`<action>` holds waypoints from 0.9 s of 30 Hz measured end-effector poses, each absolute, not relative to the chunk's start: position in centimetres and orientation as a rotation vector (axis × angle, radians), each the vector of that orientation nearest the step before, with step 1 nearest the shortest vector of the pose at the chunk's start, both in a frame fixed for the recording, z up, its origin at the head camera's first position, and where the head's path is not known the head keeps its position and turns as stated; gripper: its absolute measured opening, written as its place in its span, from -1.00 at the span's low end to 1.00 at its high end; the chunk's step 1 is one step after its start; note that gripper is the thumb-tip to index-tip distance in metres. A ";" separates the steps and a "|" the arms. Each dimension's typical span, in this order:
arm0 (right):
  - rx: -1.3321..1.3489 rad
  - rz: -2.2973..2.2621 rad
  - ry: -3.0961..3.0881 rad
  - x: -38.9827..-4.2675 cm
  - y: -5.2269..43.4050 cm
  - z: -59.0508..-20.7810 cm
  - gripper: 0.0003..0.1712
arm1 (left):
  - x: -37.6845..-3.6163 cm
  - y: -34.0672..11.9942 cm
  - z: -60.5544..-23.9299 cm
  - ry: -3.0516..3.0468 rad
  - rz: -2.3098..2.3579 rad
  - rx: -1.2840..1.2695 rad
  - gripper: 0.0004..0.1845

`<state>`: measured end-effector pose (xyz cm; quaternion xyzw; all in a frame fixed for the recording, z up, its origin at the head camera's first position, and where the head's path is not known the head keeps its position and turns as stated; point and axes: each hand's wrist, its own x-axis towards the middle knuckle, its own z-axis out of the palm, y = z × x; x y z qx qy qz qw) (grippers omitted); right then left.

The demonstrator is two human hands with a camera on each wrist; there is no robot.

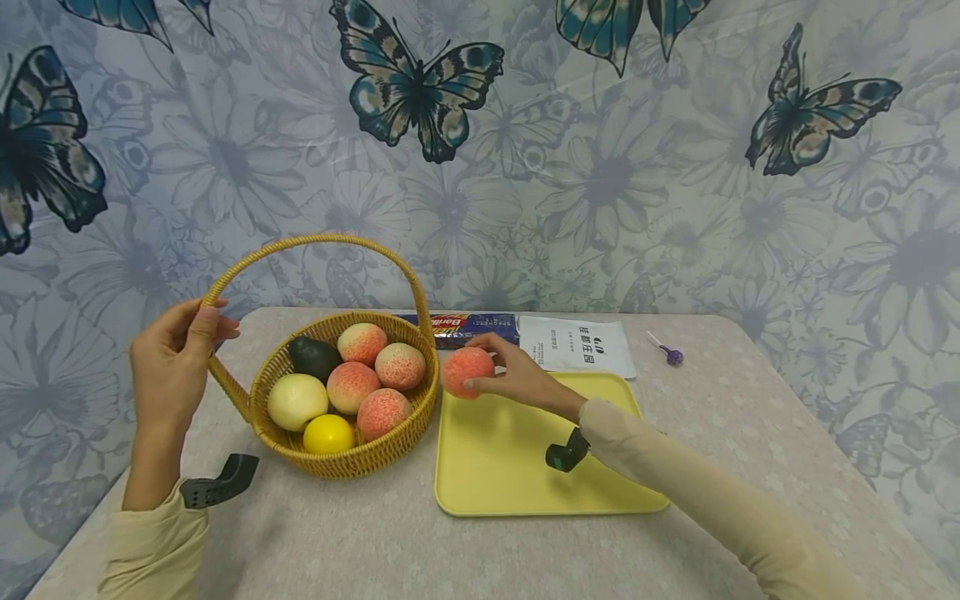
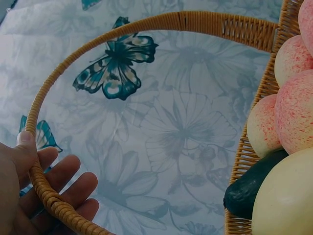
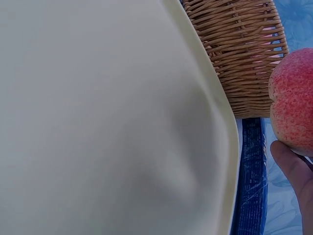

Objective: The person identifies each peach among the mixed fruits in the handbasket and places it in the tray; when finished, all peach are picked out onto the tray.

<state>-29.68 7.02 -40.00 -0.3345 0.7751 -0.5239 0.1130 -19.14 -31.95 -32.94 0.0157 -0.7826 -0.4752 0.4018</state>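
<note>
While the surface (image 1: 720, 433) carries everything, the largest item on it is the yellow tray (image 1: 495, 467), lying just right of the wicker basket (image 1: 390, 446). The basket holds four peaches, an avocado (image 1: 313, 357), a pale round fruit (image 1: 297, 401) and a lemon (image 1: 327, 433). Its arched handle (image 1: 300, 243) is steadied by the left hand (image 1: 174, 360), whose grip is curled round the handle's left side. The right hand (image 1: 525, 379) pinches one peach (image 1: 467, 371) between thumb and fingertips, just above the tray's far left corner and beside the basket rim. To do this step well, the judgement is: keep the basket held firm so it does not tip, move the peach clear of the rim, lower it onto flat tray area, and release only when it rests without rolling. Behind the tray lie a blue pasta packet (image 1: 457, 327), a white pouch (image 1: 576, 346) and a small lollipop (image 1: 670, 353).
</note>
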 end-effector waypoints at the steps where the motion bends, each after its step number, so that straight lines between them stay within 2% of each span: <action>1: -0.974 -1.538 2.272 -29.7 7.1 -40.1 -0.38 | -19.2 -32.0 -32.9 -1.977 -1.204 0.039 -0.68; 8: -0.946 -1.537 2.268 -29.5 7.2 -40.3 -0.37 | -19.2 -32.1 -33.1 -1.969 -1.217 0.034 -0.70; 15: -0.964 -1.502 2.307 -28.0 7.5 -38.4 -0.40 | -19.2 -32.1 -33.2 -1.972 -1.215 0.044 -0.70; 24: -0.919 -1.446 2.378 -28.5 8.1 -38.9 -0.36 | -19.1 -32.1 -33.2 -1.987 -1.196 0.058 -0.69; 27: -0.910 -1.437 2.403 -29.6 8.3 -40.5 -0.36 | -19.1 -32.1 -33.2 -1.985 -1.198 0.058 -0.69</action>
